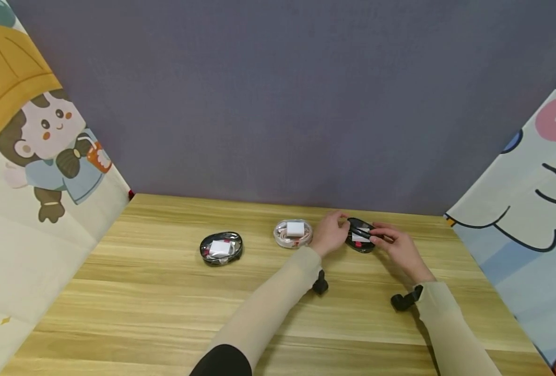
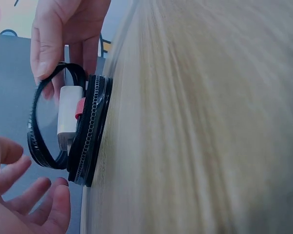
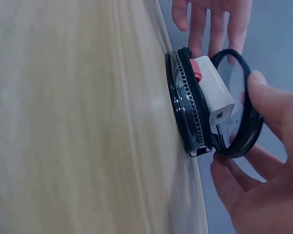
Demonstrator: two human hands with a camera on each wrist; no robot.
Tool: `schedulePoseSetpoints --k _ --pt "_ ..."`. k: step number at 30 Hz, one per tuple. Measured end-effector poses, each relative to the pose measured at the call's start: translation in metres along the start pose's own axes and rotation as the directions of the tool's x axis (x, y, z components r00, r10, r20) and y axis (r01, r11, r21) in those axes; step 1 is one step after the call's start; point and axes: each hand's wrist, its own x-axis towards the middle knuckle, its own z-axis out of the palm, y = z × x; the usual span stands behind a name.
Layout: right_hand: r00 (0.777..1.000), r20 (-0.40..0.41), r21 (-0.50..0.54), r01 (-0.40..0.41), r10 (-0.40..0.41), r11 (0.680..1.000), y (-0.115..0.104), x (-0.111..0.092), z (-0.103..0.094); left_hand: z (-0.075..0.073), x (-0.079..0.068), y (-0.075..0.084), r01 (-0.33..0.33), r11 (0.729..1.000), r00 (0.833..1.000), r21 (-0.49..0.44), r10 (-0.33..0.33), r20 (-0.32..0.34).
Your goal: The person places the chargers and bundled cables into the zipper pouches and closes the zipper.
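Observation:
A clear oval zip case with black edging (image 1: 363,247) sits at the back right of the table, its lid raised. My right hand (image 1: 402,253) pinches the lid's rim; in the right wrist view the thumb presses the rim and fingers curl by the zip end. My left hand (image 1: 329,235) is at the case's left side, fingers loosely bent and holding nothing in the left wrist view (image 2: 29,200). Whether its fingertips touch the case, I cannot tell. Inside stands a white charger plug (image 3: 212,90), beside a small red piece (image 3: 195,69).
Left of my left hand lies a clear case with pale edging (image 1: 280,241), holding a white plug and pale cable. Farther left is another black-edged case (image 1: 203,248) with a white plug. A grey panel (image 1: 278,104) rises behind the wooden table (image 1: 141,303); printed cloths flank it.

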Motion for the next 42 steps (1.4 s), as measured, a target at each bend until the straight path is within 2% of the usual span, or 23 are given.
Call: schedulePoseSetpoints --k 5,9,12,15,17,20,24,27,30,33,37,42 --pt "0.996 0.084 0.039 -0.004 0.001 0.999 -0.002 -0.002 -0.003 0.001 -0.001 0.001 -0.064 0.997 0.995 0.031 0.061 0.082" --pt "0.991 0.131 0.061 -0.010 0.002 0.998 -0.002 -0.002 -0.004 0.003 -0.001 0.001 -0.151 0.986 0.978 0.073 0.138 0.158" --pt "0.989 0.151 0.040 -0.010 0.004 0.999 -0.001 -0.002 -0.004 0.003 -0.001 0.002 -0.216 0.968 0.960 0.131 0.186 0.207" --pt "0.986 0.164 0.005 -0.014 0.013 1.000 -0.001 0.000 -0.003 0.004 0.000 0.005 -0.285 0.928 0.941 0.240 0.224 0.253" --pt "0.985 0.174 -0.011 -0.016 0.017 1.000 -0.001 0.001 -0.003 0.005 0.000 0.007 -0.317 0.897 0.930 0.308 0.229 0.289" --pt "0.981 0.191 -0.011 -0.022 0.024 1.000 -0.001 0.003 -0.004 0.006 0.001 0.009 -0.333 0.869 0.915 0.366 0.203 0.348" --pt "0.979 0.198 0.031 -0.061 0.054 0.998 -0.002 0.003 -0.005 0.005 0.001 0.010 -0.324 0.867 0.900 0.379 0.158 0.407" --pt "0.984 0.147 0.125 -0.115 0.097 0.985 -0.002 0.002 -0.005 0.002 0.002 0.012 -0.329 0.864 0.891 0.382 0.149 0.430" --pt "0.990 0.081 0.199 -0.127 0.113 0.972 0.000 0.004 -0.004 -0.001 0.002 0.015 -0.331 0.856 0.885 0.396 0.136 0.445" --pt "0.992 0.058 0.129 -0.123 0.116 0.984 0.003 0.005 -0.003 -0.002 0.001 0.019 -0.341 0.835 0.886 0.433 0.132 0.444" --pt "0.987 0.088 -0.009 -0.132 0.132 0.991 0.008 0.006 -0.003 0.002 0.001 0.024 -0.348 0.796 0.906 0.495 0.151 0.394" --pt "0.988 0.091 -0.049 -0.122 0.126 0.991 0.015 0.008 -0.002 0.008 0.001 0.029 -0.353 0.753 0.924 0.555 0.190 0.331"
